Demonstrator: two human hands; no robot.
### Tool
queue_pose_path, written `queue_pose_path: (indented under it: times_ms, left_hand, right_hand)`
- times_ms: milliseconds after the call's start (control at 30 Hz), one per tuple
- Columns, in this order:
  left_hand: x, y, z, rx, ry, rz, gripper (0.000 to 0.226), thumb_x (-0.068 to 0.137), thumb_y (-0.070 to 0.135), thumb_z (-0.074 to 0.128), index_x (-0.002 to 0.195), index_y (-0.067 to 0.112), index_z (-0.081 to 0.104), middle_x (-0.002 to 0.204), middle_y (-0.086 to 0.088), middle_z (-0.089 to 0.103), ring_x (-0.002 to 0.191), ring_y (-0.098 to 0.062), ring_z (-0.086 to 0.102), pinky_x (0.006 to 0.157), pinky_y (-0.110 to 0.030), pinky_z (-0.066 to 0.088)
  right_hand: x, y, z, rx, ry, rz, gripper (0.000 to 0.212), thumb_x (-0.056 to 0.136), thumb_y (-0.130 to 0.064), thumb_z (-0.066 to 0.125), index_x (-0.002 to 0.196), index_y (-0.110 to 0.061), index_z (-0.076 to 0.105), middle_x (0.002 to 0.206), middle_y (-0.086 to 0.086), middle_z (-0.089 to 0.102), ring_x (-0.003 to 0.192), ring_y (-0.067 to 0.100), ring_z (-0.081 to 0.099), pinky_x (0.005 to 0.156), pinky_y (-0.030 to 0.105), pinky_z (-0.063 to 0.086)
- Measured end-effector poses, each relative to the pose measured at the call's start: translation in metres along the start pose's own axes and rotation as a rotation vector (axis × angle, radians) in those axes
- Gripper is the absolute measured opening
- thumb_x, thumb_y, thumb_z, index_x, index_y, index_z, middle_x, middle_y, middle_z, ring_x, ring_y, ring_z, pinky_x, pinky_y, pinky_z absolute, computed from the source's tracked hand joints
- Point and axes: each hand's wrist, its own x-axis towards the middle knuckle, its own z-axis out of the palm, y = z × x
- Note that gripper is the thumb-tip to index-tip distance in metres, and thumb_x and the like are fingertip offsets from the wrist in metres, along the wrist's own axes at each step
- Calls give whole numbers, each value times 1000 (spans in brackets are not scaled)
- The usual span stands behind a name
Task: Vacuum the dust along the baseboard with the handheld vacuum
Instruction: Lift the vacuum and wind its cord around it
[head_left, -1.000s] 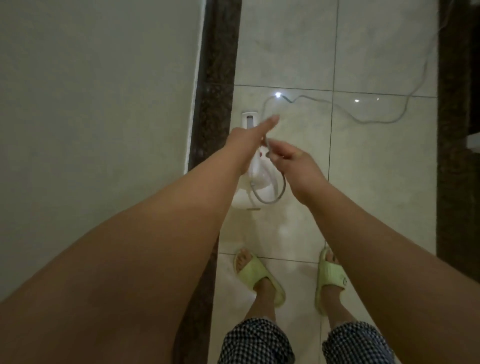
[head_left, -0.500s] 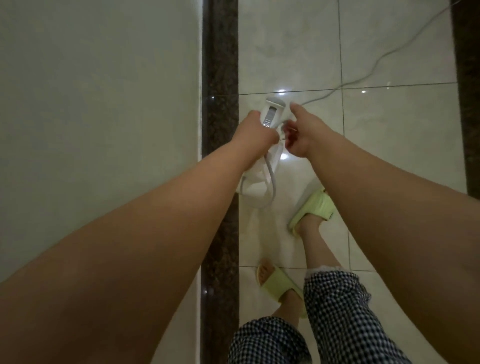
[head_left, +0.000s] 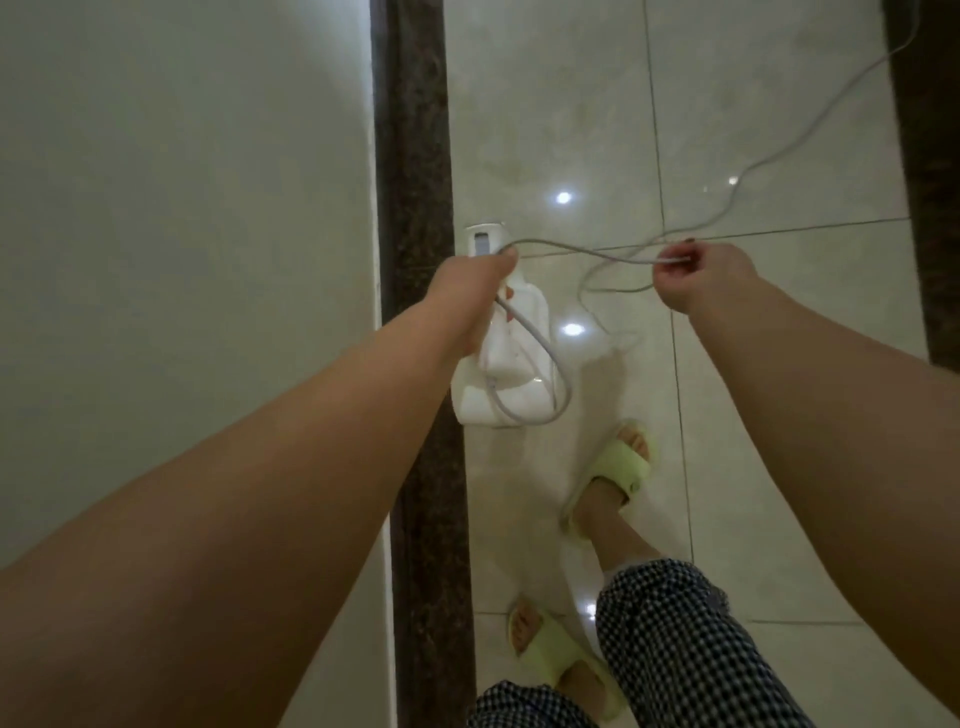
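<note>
I see my left hand clenched around the handle of the handheld vacuum, a smooth white plastic body with a rounded, bulging base, hanging just beside the baseboard and over the floor. My right hand, at about three o'clock from the left, pinches the thin grey-white cord between curled fingertips. The cord runs taut between the two hands, droops in a slack loop under the vacuum's base, and trails away toward one o'clock across the tiles. The baseboard is a dark, speckled stone strip running twelve to six, edging a flat matte pale wall. The floor is glossy cream tile with thin grout lines and bright pinpoint reflections. At five o'clock stand soft pale-green slippers and black-and-white checked trouser legs.
</note>
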Motion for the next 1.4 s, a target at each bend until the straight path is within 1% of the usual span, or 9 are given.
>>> queue_pose_path:
  times_ms: [267,367,567,733,800,900,1000,1267,1400]
  left_hand:
    - [47,103,73,20,56,53,50,75,42,77,111,10,61,102,-11,69,88,-29,69,81,-45,57]
    - [57,140,98,-70,21,56,35,77,32,76,101,8,65,95,-13,70,80,-28,69,79,-47,58]
    - [78,194,138,86,-6,120,76,69,82,53,95,12,62,92,-9,71,84,-26,70,80,-40,57]
    - [100,222,154,259,-115,239,23,83,25,73,80,16,52,86,-7,61,87,-27,65,82,-40,57]
    - [108,230,155,373,-116,283,22,84,16,67,80,21,46,91,-7,58,91,-28,63,86,-43,55]
    - [122,252,151,468,-158,362,21,81,15,67,95,17,52,105,-12,61,95,-28,63,88,-45,54]
    - [137,276,141,561,-205,415,39,78,17,69,113,11,54,101,-9,61,86,-24,63,79,-38,55]
    - [185,339,112,637,-231,406,43,74,16,69,114,14,51,102,-9,59,89,-26,62,83,-44,56]
    - [202,369,105,586,-240,417,48,65,18,68,111,12,54,99,-13,61,88,-32,64,82,-51,56]
  right_hand:
    - [-30,-32,56,-1246,-516,-626,45,94,-1,46,122,-31,62,78,-16,59,68,3,51,67,12,45]
    - [-41,-41,67,-1406,-666,-655,33,97,-7,49,123,-18,66,102,-9,69,89,1,64,85,14,51]
    - [-43,-71,100,-1327,-696,-705,29,99,-10,48,115,-26,65,72,-25,67,71,-14,60,70,4,44]
    - [-19,-105,130,-1484,-763,-621,39,92,2,48,112,-24,70,90,-6,69,87,5,64,82,21,49]
    - [3,-120,141,-1224,-638,-365,41,87,2,46,117,-12,69,105,4,67,97,15,62,85,24,51]
    - [46,-128,174,-677,-187,-145,14,94,-13,51,95,-3,61,84,12,60,68,16,54,63,21,48]
    - [81,-121,221,-878,110,105,42,93,-48,51,96,-6,55,74,7,51,55,12,40,51,21,39]
    - [112,-102,307,-640,372,328,37,83,-12,71,105,4,46,97,24,48,78,28,58,63,33,55]
    - [123,-101,332,-583,235,425,21,85,-4,63,98,9,53,86,15,56,69,11,54,65,14,49]
